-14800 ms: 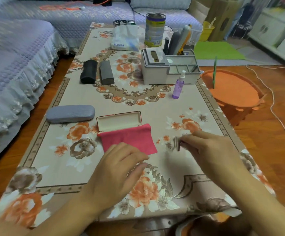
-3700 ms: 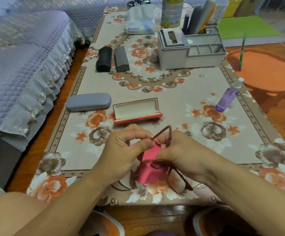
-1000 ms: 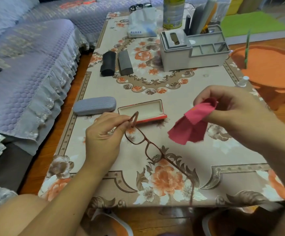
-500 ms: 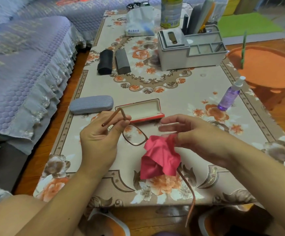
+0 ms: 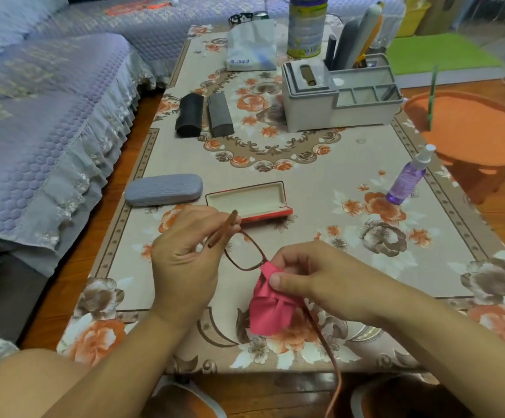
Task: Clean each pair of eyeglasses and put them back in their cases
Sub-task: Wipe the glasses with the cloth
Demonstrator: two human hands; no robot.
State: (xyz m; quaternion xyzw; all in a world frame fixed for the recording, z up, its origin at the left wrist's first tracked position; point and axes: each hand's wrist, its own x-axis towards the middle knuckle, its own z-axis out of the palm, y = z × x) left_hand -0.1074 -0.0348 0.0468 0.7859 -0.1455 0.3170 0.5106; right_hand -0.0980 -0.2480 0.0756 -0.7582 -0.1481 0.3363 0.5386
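- The counter (image 5: 320, 188), under a floral cloth, runs away from the person; its near edge lies just below the wrists, its left edge runs beside a ruffled lavender sofa cover (image 5: 64, 146) with a strip of wood floor between, and its right edge faces an orange plastic stool (image 5: 471, 128).
- The bare cloth in the middle of the counter, between the open case and the grey desk organizer (image 5: 338, 98), is the widest free stretch; another lies to the right of the hands, short of the purple spray bottle (image 5: 408, 176) near the right edge.
- At the far end stand a tissue pack (image 5: 251, 46) and a tin can (image 5: 307, 25), with the organizer in front of them.
- Two dark cases, a black one (image 5: 189, 114) and a grey one (image 5: 220, 114), lie side by side left of the organizer.
- A closed blue-grey eyeglass case (image 5: 163, 190) lies near the left edge; just right of it sits the open red eyeglass case (image 5: 249, 200), cream lining up.
- The brown-framed eyeglasses (image 5: 245, 251) are held above the near part of the counter, just in front of the red case, between both hands.
- The left hand (image 5: 184, 254) pinches the folded temple at the frame's left end, fingers curled around it.
- The right hand (image 5: 311, 276) pinches the pink cleaning cloth (image 5: 269, 306) around the frame's right lens, thumb on top; the cloth hangs down below.
- The other temple trails past the near edge toward the person.
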